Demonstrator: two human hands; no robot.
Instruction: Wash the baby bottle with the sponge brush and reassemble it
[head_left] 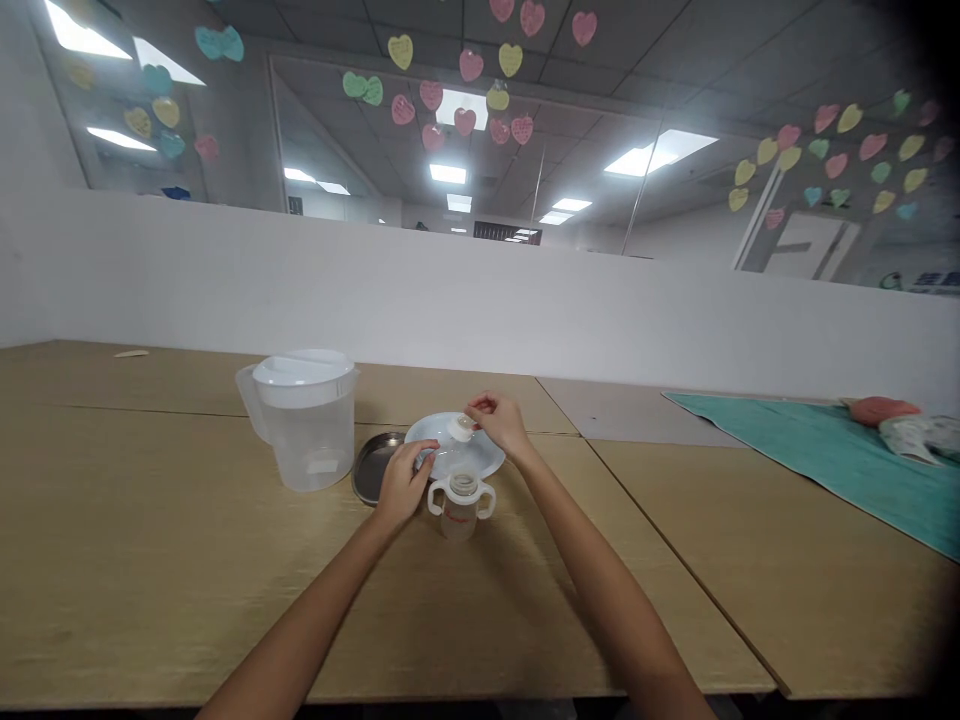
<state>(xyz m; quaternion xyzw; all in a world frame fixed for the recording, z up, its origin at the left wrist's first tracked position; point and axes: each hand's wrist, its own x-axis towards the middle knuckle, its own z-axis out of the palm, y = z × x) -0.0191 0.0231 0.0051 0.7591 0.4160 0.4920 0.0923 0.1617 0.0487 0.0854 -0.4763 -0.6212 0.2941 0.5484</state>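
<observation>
A small clear baby bottle (460,505) with two side handles stands open-topped on the wooden table. Just behind it lies a pale blue plate (450,455). My left hand (405,485) curls beside the bottle's left handle, its fingertips on the plate's near rim. My right hand (496,420) hovers over the plate with fingers pinched on a small white cap or teat (462,428). A round metal dish (373,468) lies left of the plate, partly under it.
A clear plastic pitcher (306,418) with a white lid stands to the left. At the right lies a teal towel (840,455) with a doll (904,422) on it. A white partition wall (480,300) runs along the table's far edge.
</observation>
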